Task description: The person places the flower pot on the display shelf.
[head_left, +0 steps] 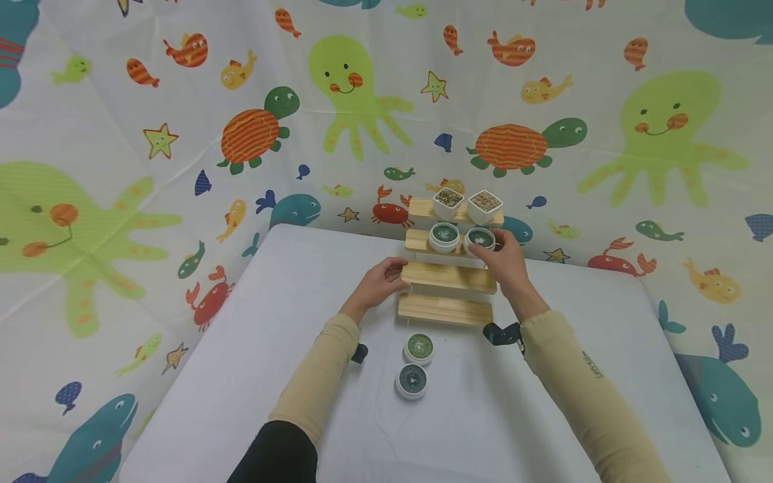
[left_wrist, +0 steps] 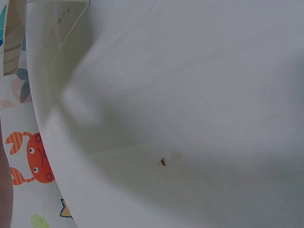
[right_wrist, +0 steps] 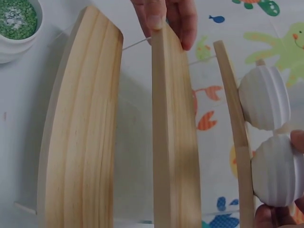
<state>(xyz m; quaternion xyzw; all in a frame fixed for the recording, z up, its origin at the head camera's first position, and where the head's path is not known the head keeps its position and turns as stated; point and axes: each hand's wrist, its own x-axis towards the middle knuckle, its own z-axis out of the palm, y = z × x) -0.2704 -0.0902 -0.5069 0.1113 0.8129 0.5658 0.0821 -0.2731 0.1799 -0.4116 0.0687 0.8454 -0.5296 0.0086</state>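
A tiered wooden stand with several plank steps stands at the back of the table. My right hand holds a round white pot with dark green filling at the right end of the second step from the top. In the right wrist view, fingertips curl round that ribbed pot. A similar white pot sits just left of it. My left hand pinches the left end of the step below, thumb on the plank edge. The left wrist view shows mostly tablecloth, with that hand's grip out of sight.
Two square white pots with grainy filling stand on the top step. In front of the stand, a pot with green filling and one with grey-blue filling rest on the white table. A sea-animal printed cloth hangs behind.
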